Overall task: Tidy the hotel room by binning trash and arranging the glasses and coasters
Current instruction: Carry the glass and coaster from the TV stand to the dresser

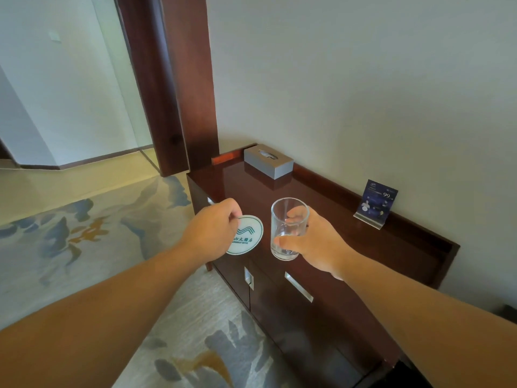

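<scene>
Two hands are in view, each holding one thing over a dark, glossy reddish-brown wooden tabletop [349, 228].

The left hand [212, 228] has its fingers curled over the near edge of one round white coaster with a teal wave logo and lettering [249, 233]. The coaster is pinched there and lies roughly flat, printed side up. It sits in front of a rectangular grey tissue box [268, 162], nearer the person and a little to the left, over the front left corner of the tabletop. Whether it touches the wood cannot be told.

The right hand [316, 245] is wrapped round one clear, straight-sided drinking glass [288, 228], with the thumb across the lower part and the fingers seen through the far wall. The glass stands upright, mouth up, in front of the tissue box and just right of the coaster, with a narrow gap between the two. Its base is level with the front edge of the tabletop, and whether it rests there or is held clear cannot be told.

The single tissue box stands at the back left corner against the low raised rim. Well to the right of it along the wall leans one dark blue printed card in a small metal stand [377, 201]. Below and in front of the tissue box, two pale metal pulls [298, 287] show on the cabinet front. To its left lies a pale carpet with blue-grey and orange patches [84, 233].
</scene>
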A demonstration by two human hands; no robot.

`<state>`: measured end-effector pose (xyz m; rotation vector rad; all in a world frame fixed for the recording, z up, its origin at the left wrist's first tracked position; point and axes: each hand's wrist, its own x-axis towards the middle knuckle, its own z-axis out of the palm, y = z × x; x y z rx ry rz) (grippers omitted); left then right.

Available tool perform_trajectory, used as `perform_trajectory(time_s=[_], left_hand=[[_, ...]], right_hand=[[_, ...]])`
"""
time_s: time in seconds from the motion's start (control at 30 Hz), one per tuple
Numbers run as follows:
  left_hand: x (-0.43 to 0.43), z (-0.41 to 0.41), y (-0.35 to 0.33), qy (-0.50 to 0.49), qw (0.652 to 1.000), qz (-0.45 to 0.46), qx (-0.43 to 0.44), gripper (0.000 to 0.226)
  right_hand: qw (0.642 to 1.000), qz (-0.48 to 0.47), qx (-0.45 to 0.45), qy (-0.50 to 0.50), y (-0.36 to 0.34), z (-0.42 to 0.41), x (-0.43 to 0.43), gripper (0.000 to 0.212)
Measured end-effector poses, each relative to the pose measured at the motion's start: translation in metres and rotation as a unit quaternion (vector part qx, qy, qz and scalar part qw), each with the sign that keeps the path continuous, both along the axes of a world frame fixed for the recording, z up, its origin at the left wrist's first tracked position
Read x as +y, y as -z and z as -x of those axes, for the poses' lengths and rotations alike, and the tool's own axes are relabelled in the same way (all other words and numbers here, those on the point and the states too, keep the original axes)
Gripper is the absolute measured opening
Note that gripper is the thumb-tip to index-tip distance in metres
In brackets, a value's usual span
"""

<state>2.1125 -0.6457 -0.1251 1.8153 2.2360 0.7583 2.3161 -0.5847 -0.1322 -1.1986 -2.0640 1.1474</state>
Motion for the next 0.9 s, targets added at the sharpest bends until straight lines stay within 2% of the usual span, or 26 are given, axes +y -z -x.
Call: perform_trajectory(time_s=[0.17,0.37,0.5,0.9], left_hand=[[0.060,0.033,0.013,0.042,0.999,-0.001,0.008,0.007],[0.140,0.071,0.017,0.121,0.993,0.008,0.007,0.004],[0.186,0.088,0.020,0.167,0.986,0.007,0.011,0.006],[0.305,0.062,0.066,0.239,0.970,0.055,0.005,0.009]], right_hand=[[0.999,-0.001,-0.013,0.046,0.011,0.024,0.042,0.043],[0.985,0.030,0.002,0.173,0.024,0.050,0.091,0.060],[0.973,0.037,0.009,0.229,0.029,0.063,0.112,0.061],[0.950,0.091,-0.016,0.297,0.089,0.043,0.184,0.058]])
